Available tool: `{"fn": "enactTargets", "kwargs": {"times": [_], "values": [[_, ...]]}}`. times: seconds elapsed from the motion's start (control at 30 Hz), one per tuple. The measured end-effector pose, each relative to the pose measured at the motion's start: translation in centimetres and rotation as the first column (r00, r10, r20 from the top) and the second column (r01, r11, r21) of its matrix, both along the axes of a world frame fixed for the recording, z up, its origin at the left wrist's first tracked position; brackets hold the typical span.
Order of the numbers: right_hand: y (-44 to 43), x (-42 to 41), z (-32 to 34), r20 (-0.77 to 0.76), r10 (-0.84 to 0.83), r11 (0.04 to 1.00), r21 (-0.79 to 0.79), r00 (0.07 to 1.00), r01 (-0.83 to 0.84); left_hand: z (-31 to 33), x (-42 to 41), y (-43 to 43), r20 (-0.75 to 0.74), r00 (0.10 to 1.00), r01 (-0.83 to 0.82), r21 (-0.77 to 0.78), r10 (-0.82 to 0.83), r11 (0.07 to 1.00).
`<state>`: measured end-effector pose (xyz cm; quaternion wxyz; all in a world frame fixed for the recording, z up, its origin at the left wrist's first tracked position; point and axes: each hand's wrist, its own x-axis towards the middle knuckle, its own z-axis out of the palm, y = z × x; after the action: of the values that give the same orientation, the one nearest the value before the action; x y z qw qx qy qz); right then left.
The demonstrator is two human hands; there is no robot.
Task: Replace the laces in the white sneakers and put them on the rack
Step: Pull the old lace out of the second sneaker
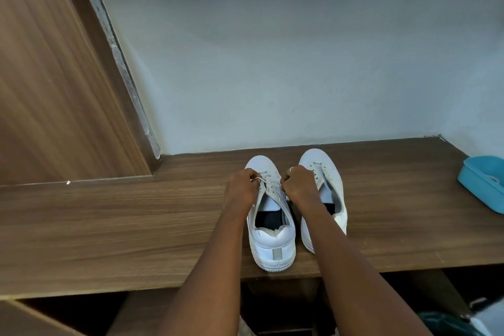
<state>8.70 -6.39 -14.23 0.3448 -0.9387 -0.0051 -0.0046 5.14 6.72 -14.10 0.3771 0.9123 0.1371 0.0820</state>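
Lace (258, 179) of the left sneaker (272, 243) is pinched by curled fingers of left hand (241, 185) and right hand (298, 184); right sneaker (328, 172) is stood just beside.

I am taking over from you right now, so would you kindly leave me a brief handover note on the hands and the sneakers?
Hands: left hand pinches the lace, right hand grips it too, both over the left sneaker.
Both sneakers stand side by side on the wooden shelf, toes to the wall.
Done: left sneaker partly laced.
Left: finish it, lace the right sneaker, whose eyelets look bare, then rack both.
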Motion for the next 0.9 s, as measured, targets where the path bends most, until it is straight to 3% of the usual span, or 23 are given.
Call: {"fn": "enactTargets", "kwargs": {"times": [0.23, 0.43, 0.67, 0.9], "values": [[-0.02, -0.14, 0.21, -0.009, 0.009, 1.0, -0.004, 1.0, -0.009, 0.17, 0.36, -0.11, -0.042, 0.991, -0.127, -0.079, 0.124, 0.989], [-0.04, -0.25, 0.42, -0.001, 0.012, 1.0, -0.019, 1.0, -0.012, 0.15, 0.44, 0.1, -0.07, 0.973, -0.229, -0.242, 0.218, 0.943], [-0.06, -0.24, 0.47, -0.013, 0.012, 1.0, 0.0, 1.0, -0.012, 0.41, -0.31, 0.22, -0.066, 0.998, -0.005, 0.002, 0.005, 1.0], [-0.08, -0.4, 0.56, 0.009, 0.006, 0.999, 0.036, 1.0, -0.006, 0.63, -0.25, 0.12, -0.068, 0.997, -0.05, -0.026, 0.048, 0.998]]}}
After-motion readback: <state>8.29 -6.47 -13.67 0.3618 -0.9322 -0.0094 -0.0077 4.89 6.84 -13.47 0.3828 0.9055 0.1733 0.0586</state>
